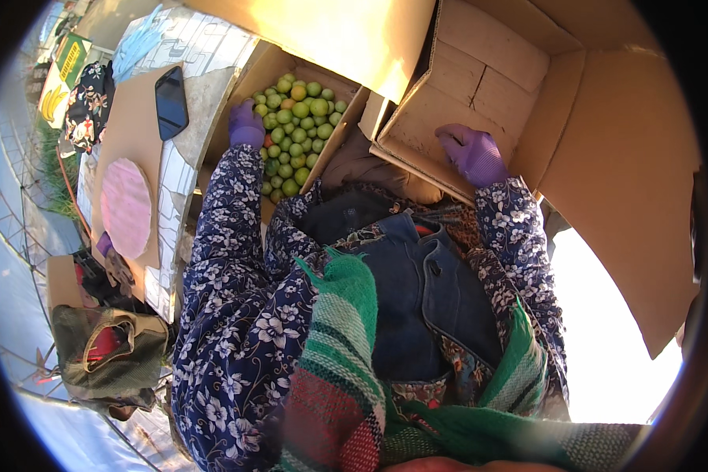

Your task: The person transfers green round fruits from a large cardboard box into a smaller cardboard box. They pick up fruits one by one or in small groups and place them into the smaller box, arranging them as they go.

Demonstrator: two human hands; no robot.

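Many small round fruits, mostly green with a few orange or red, look like tomatoes [298, 133] and lie in a cardboard box [336, 141] at the upper left of centre. My left hand [246, 122], in a purple glove, rests against the fruit at the box's left side; its fingertips are partly hidden, so a hold cannot be made out. To the right, my right hand [472, 154], also in a purple glove, is over the near side of a second cardboard box [484, 76]. Its fingers are curled, and whether they hold anything is unclear. Only bits of dirt show on that box's floor.
Left of the boxes, a patterned table [205, 44] bears a cardboard sheet [127, 112], a dark smartphone [171, 102], a pink oval pad [127, 206] and pale blue gloves [138, 44]. A mesh bag [109, 360] sits lower left. Large cardboard flaps [631, 177] spread at the right.
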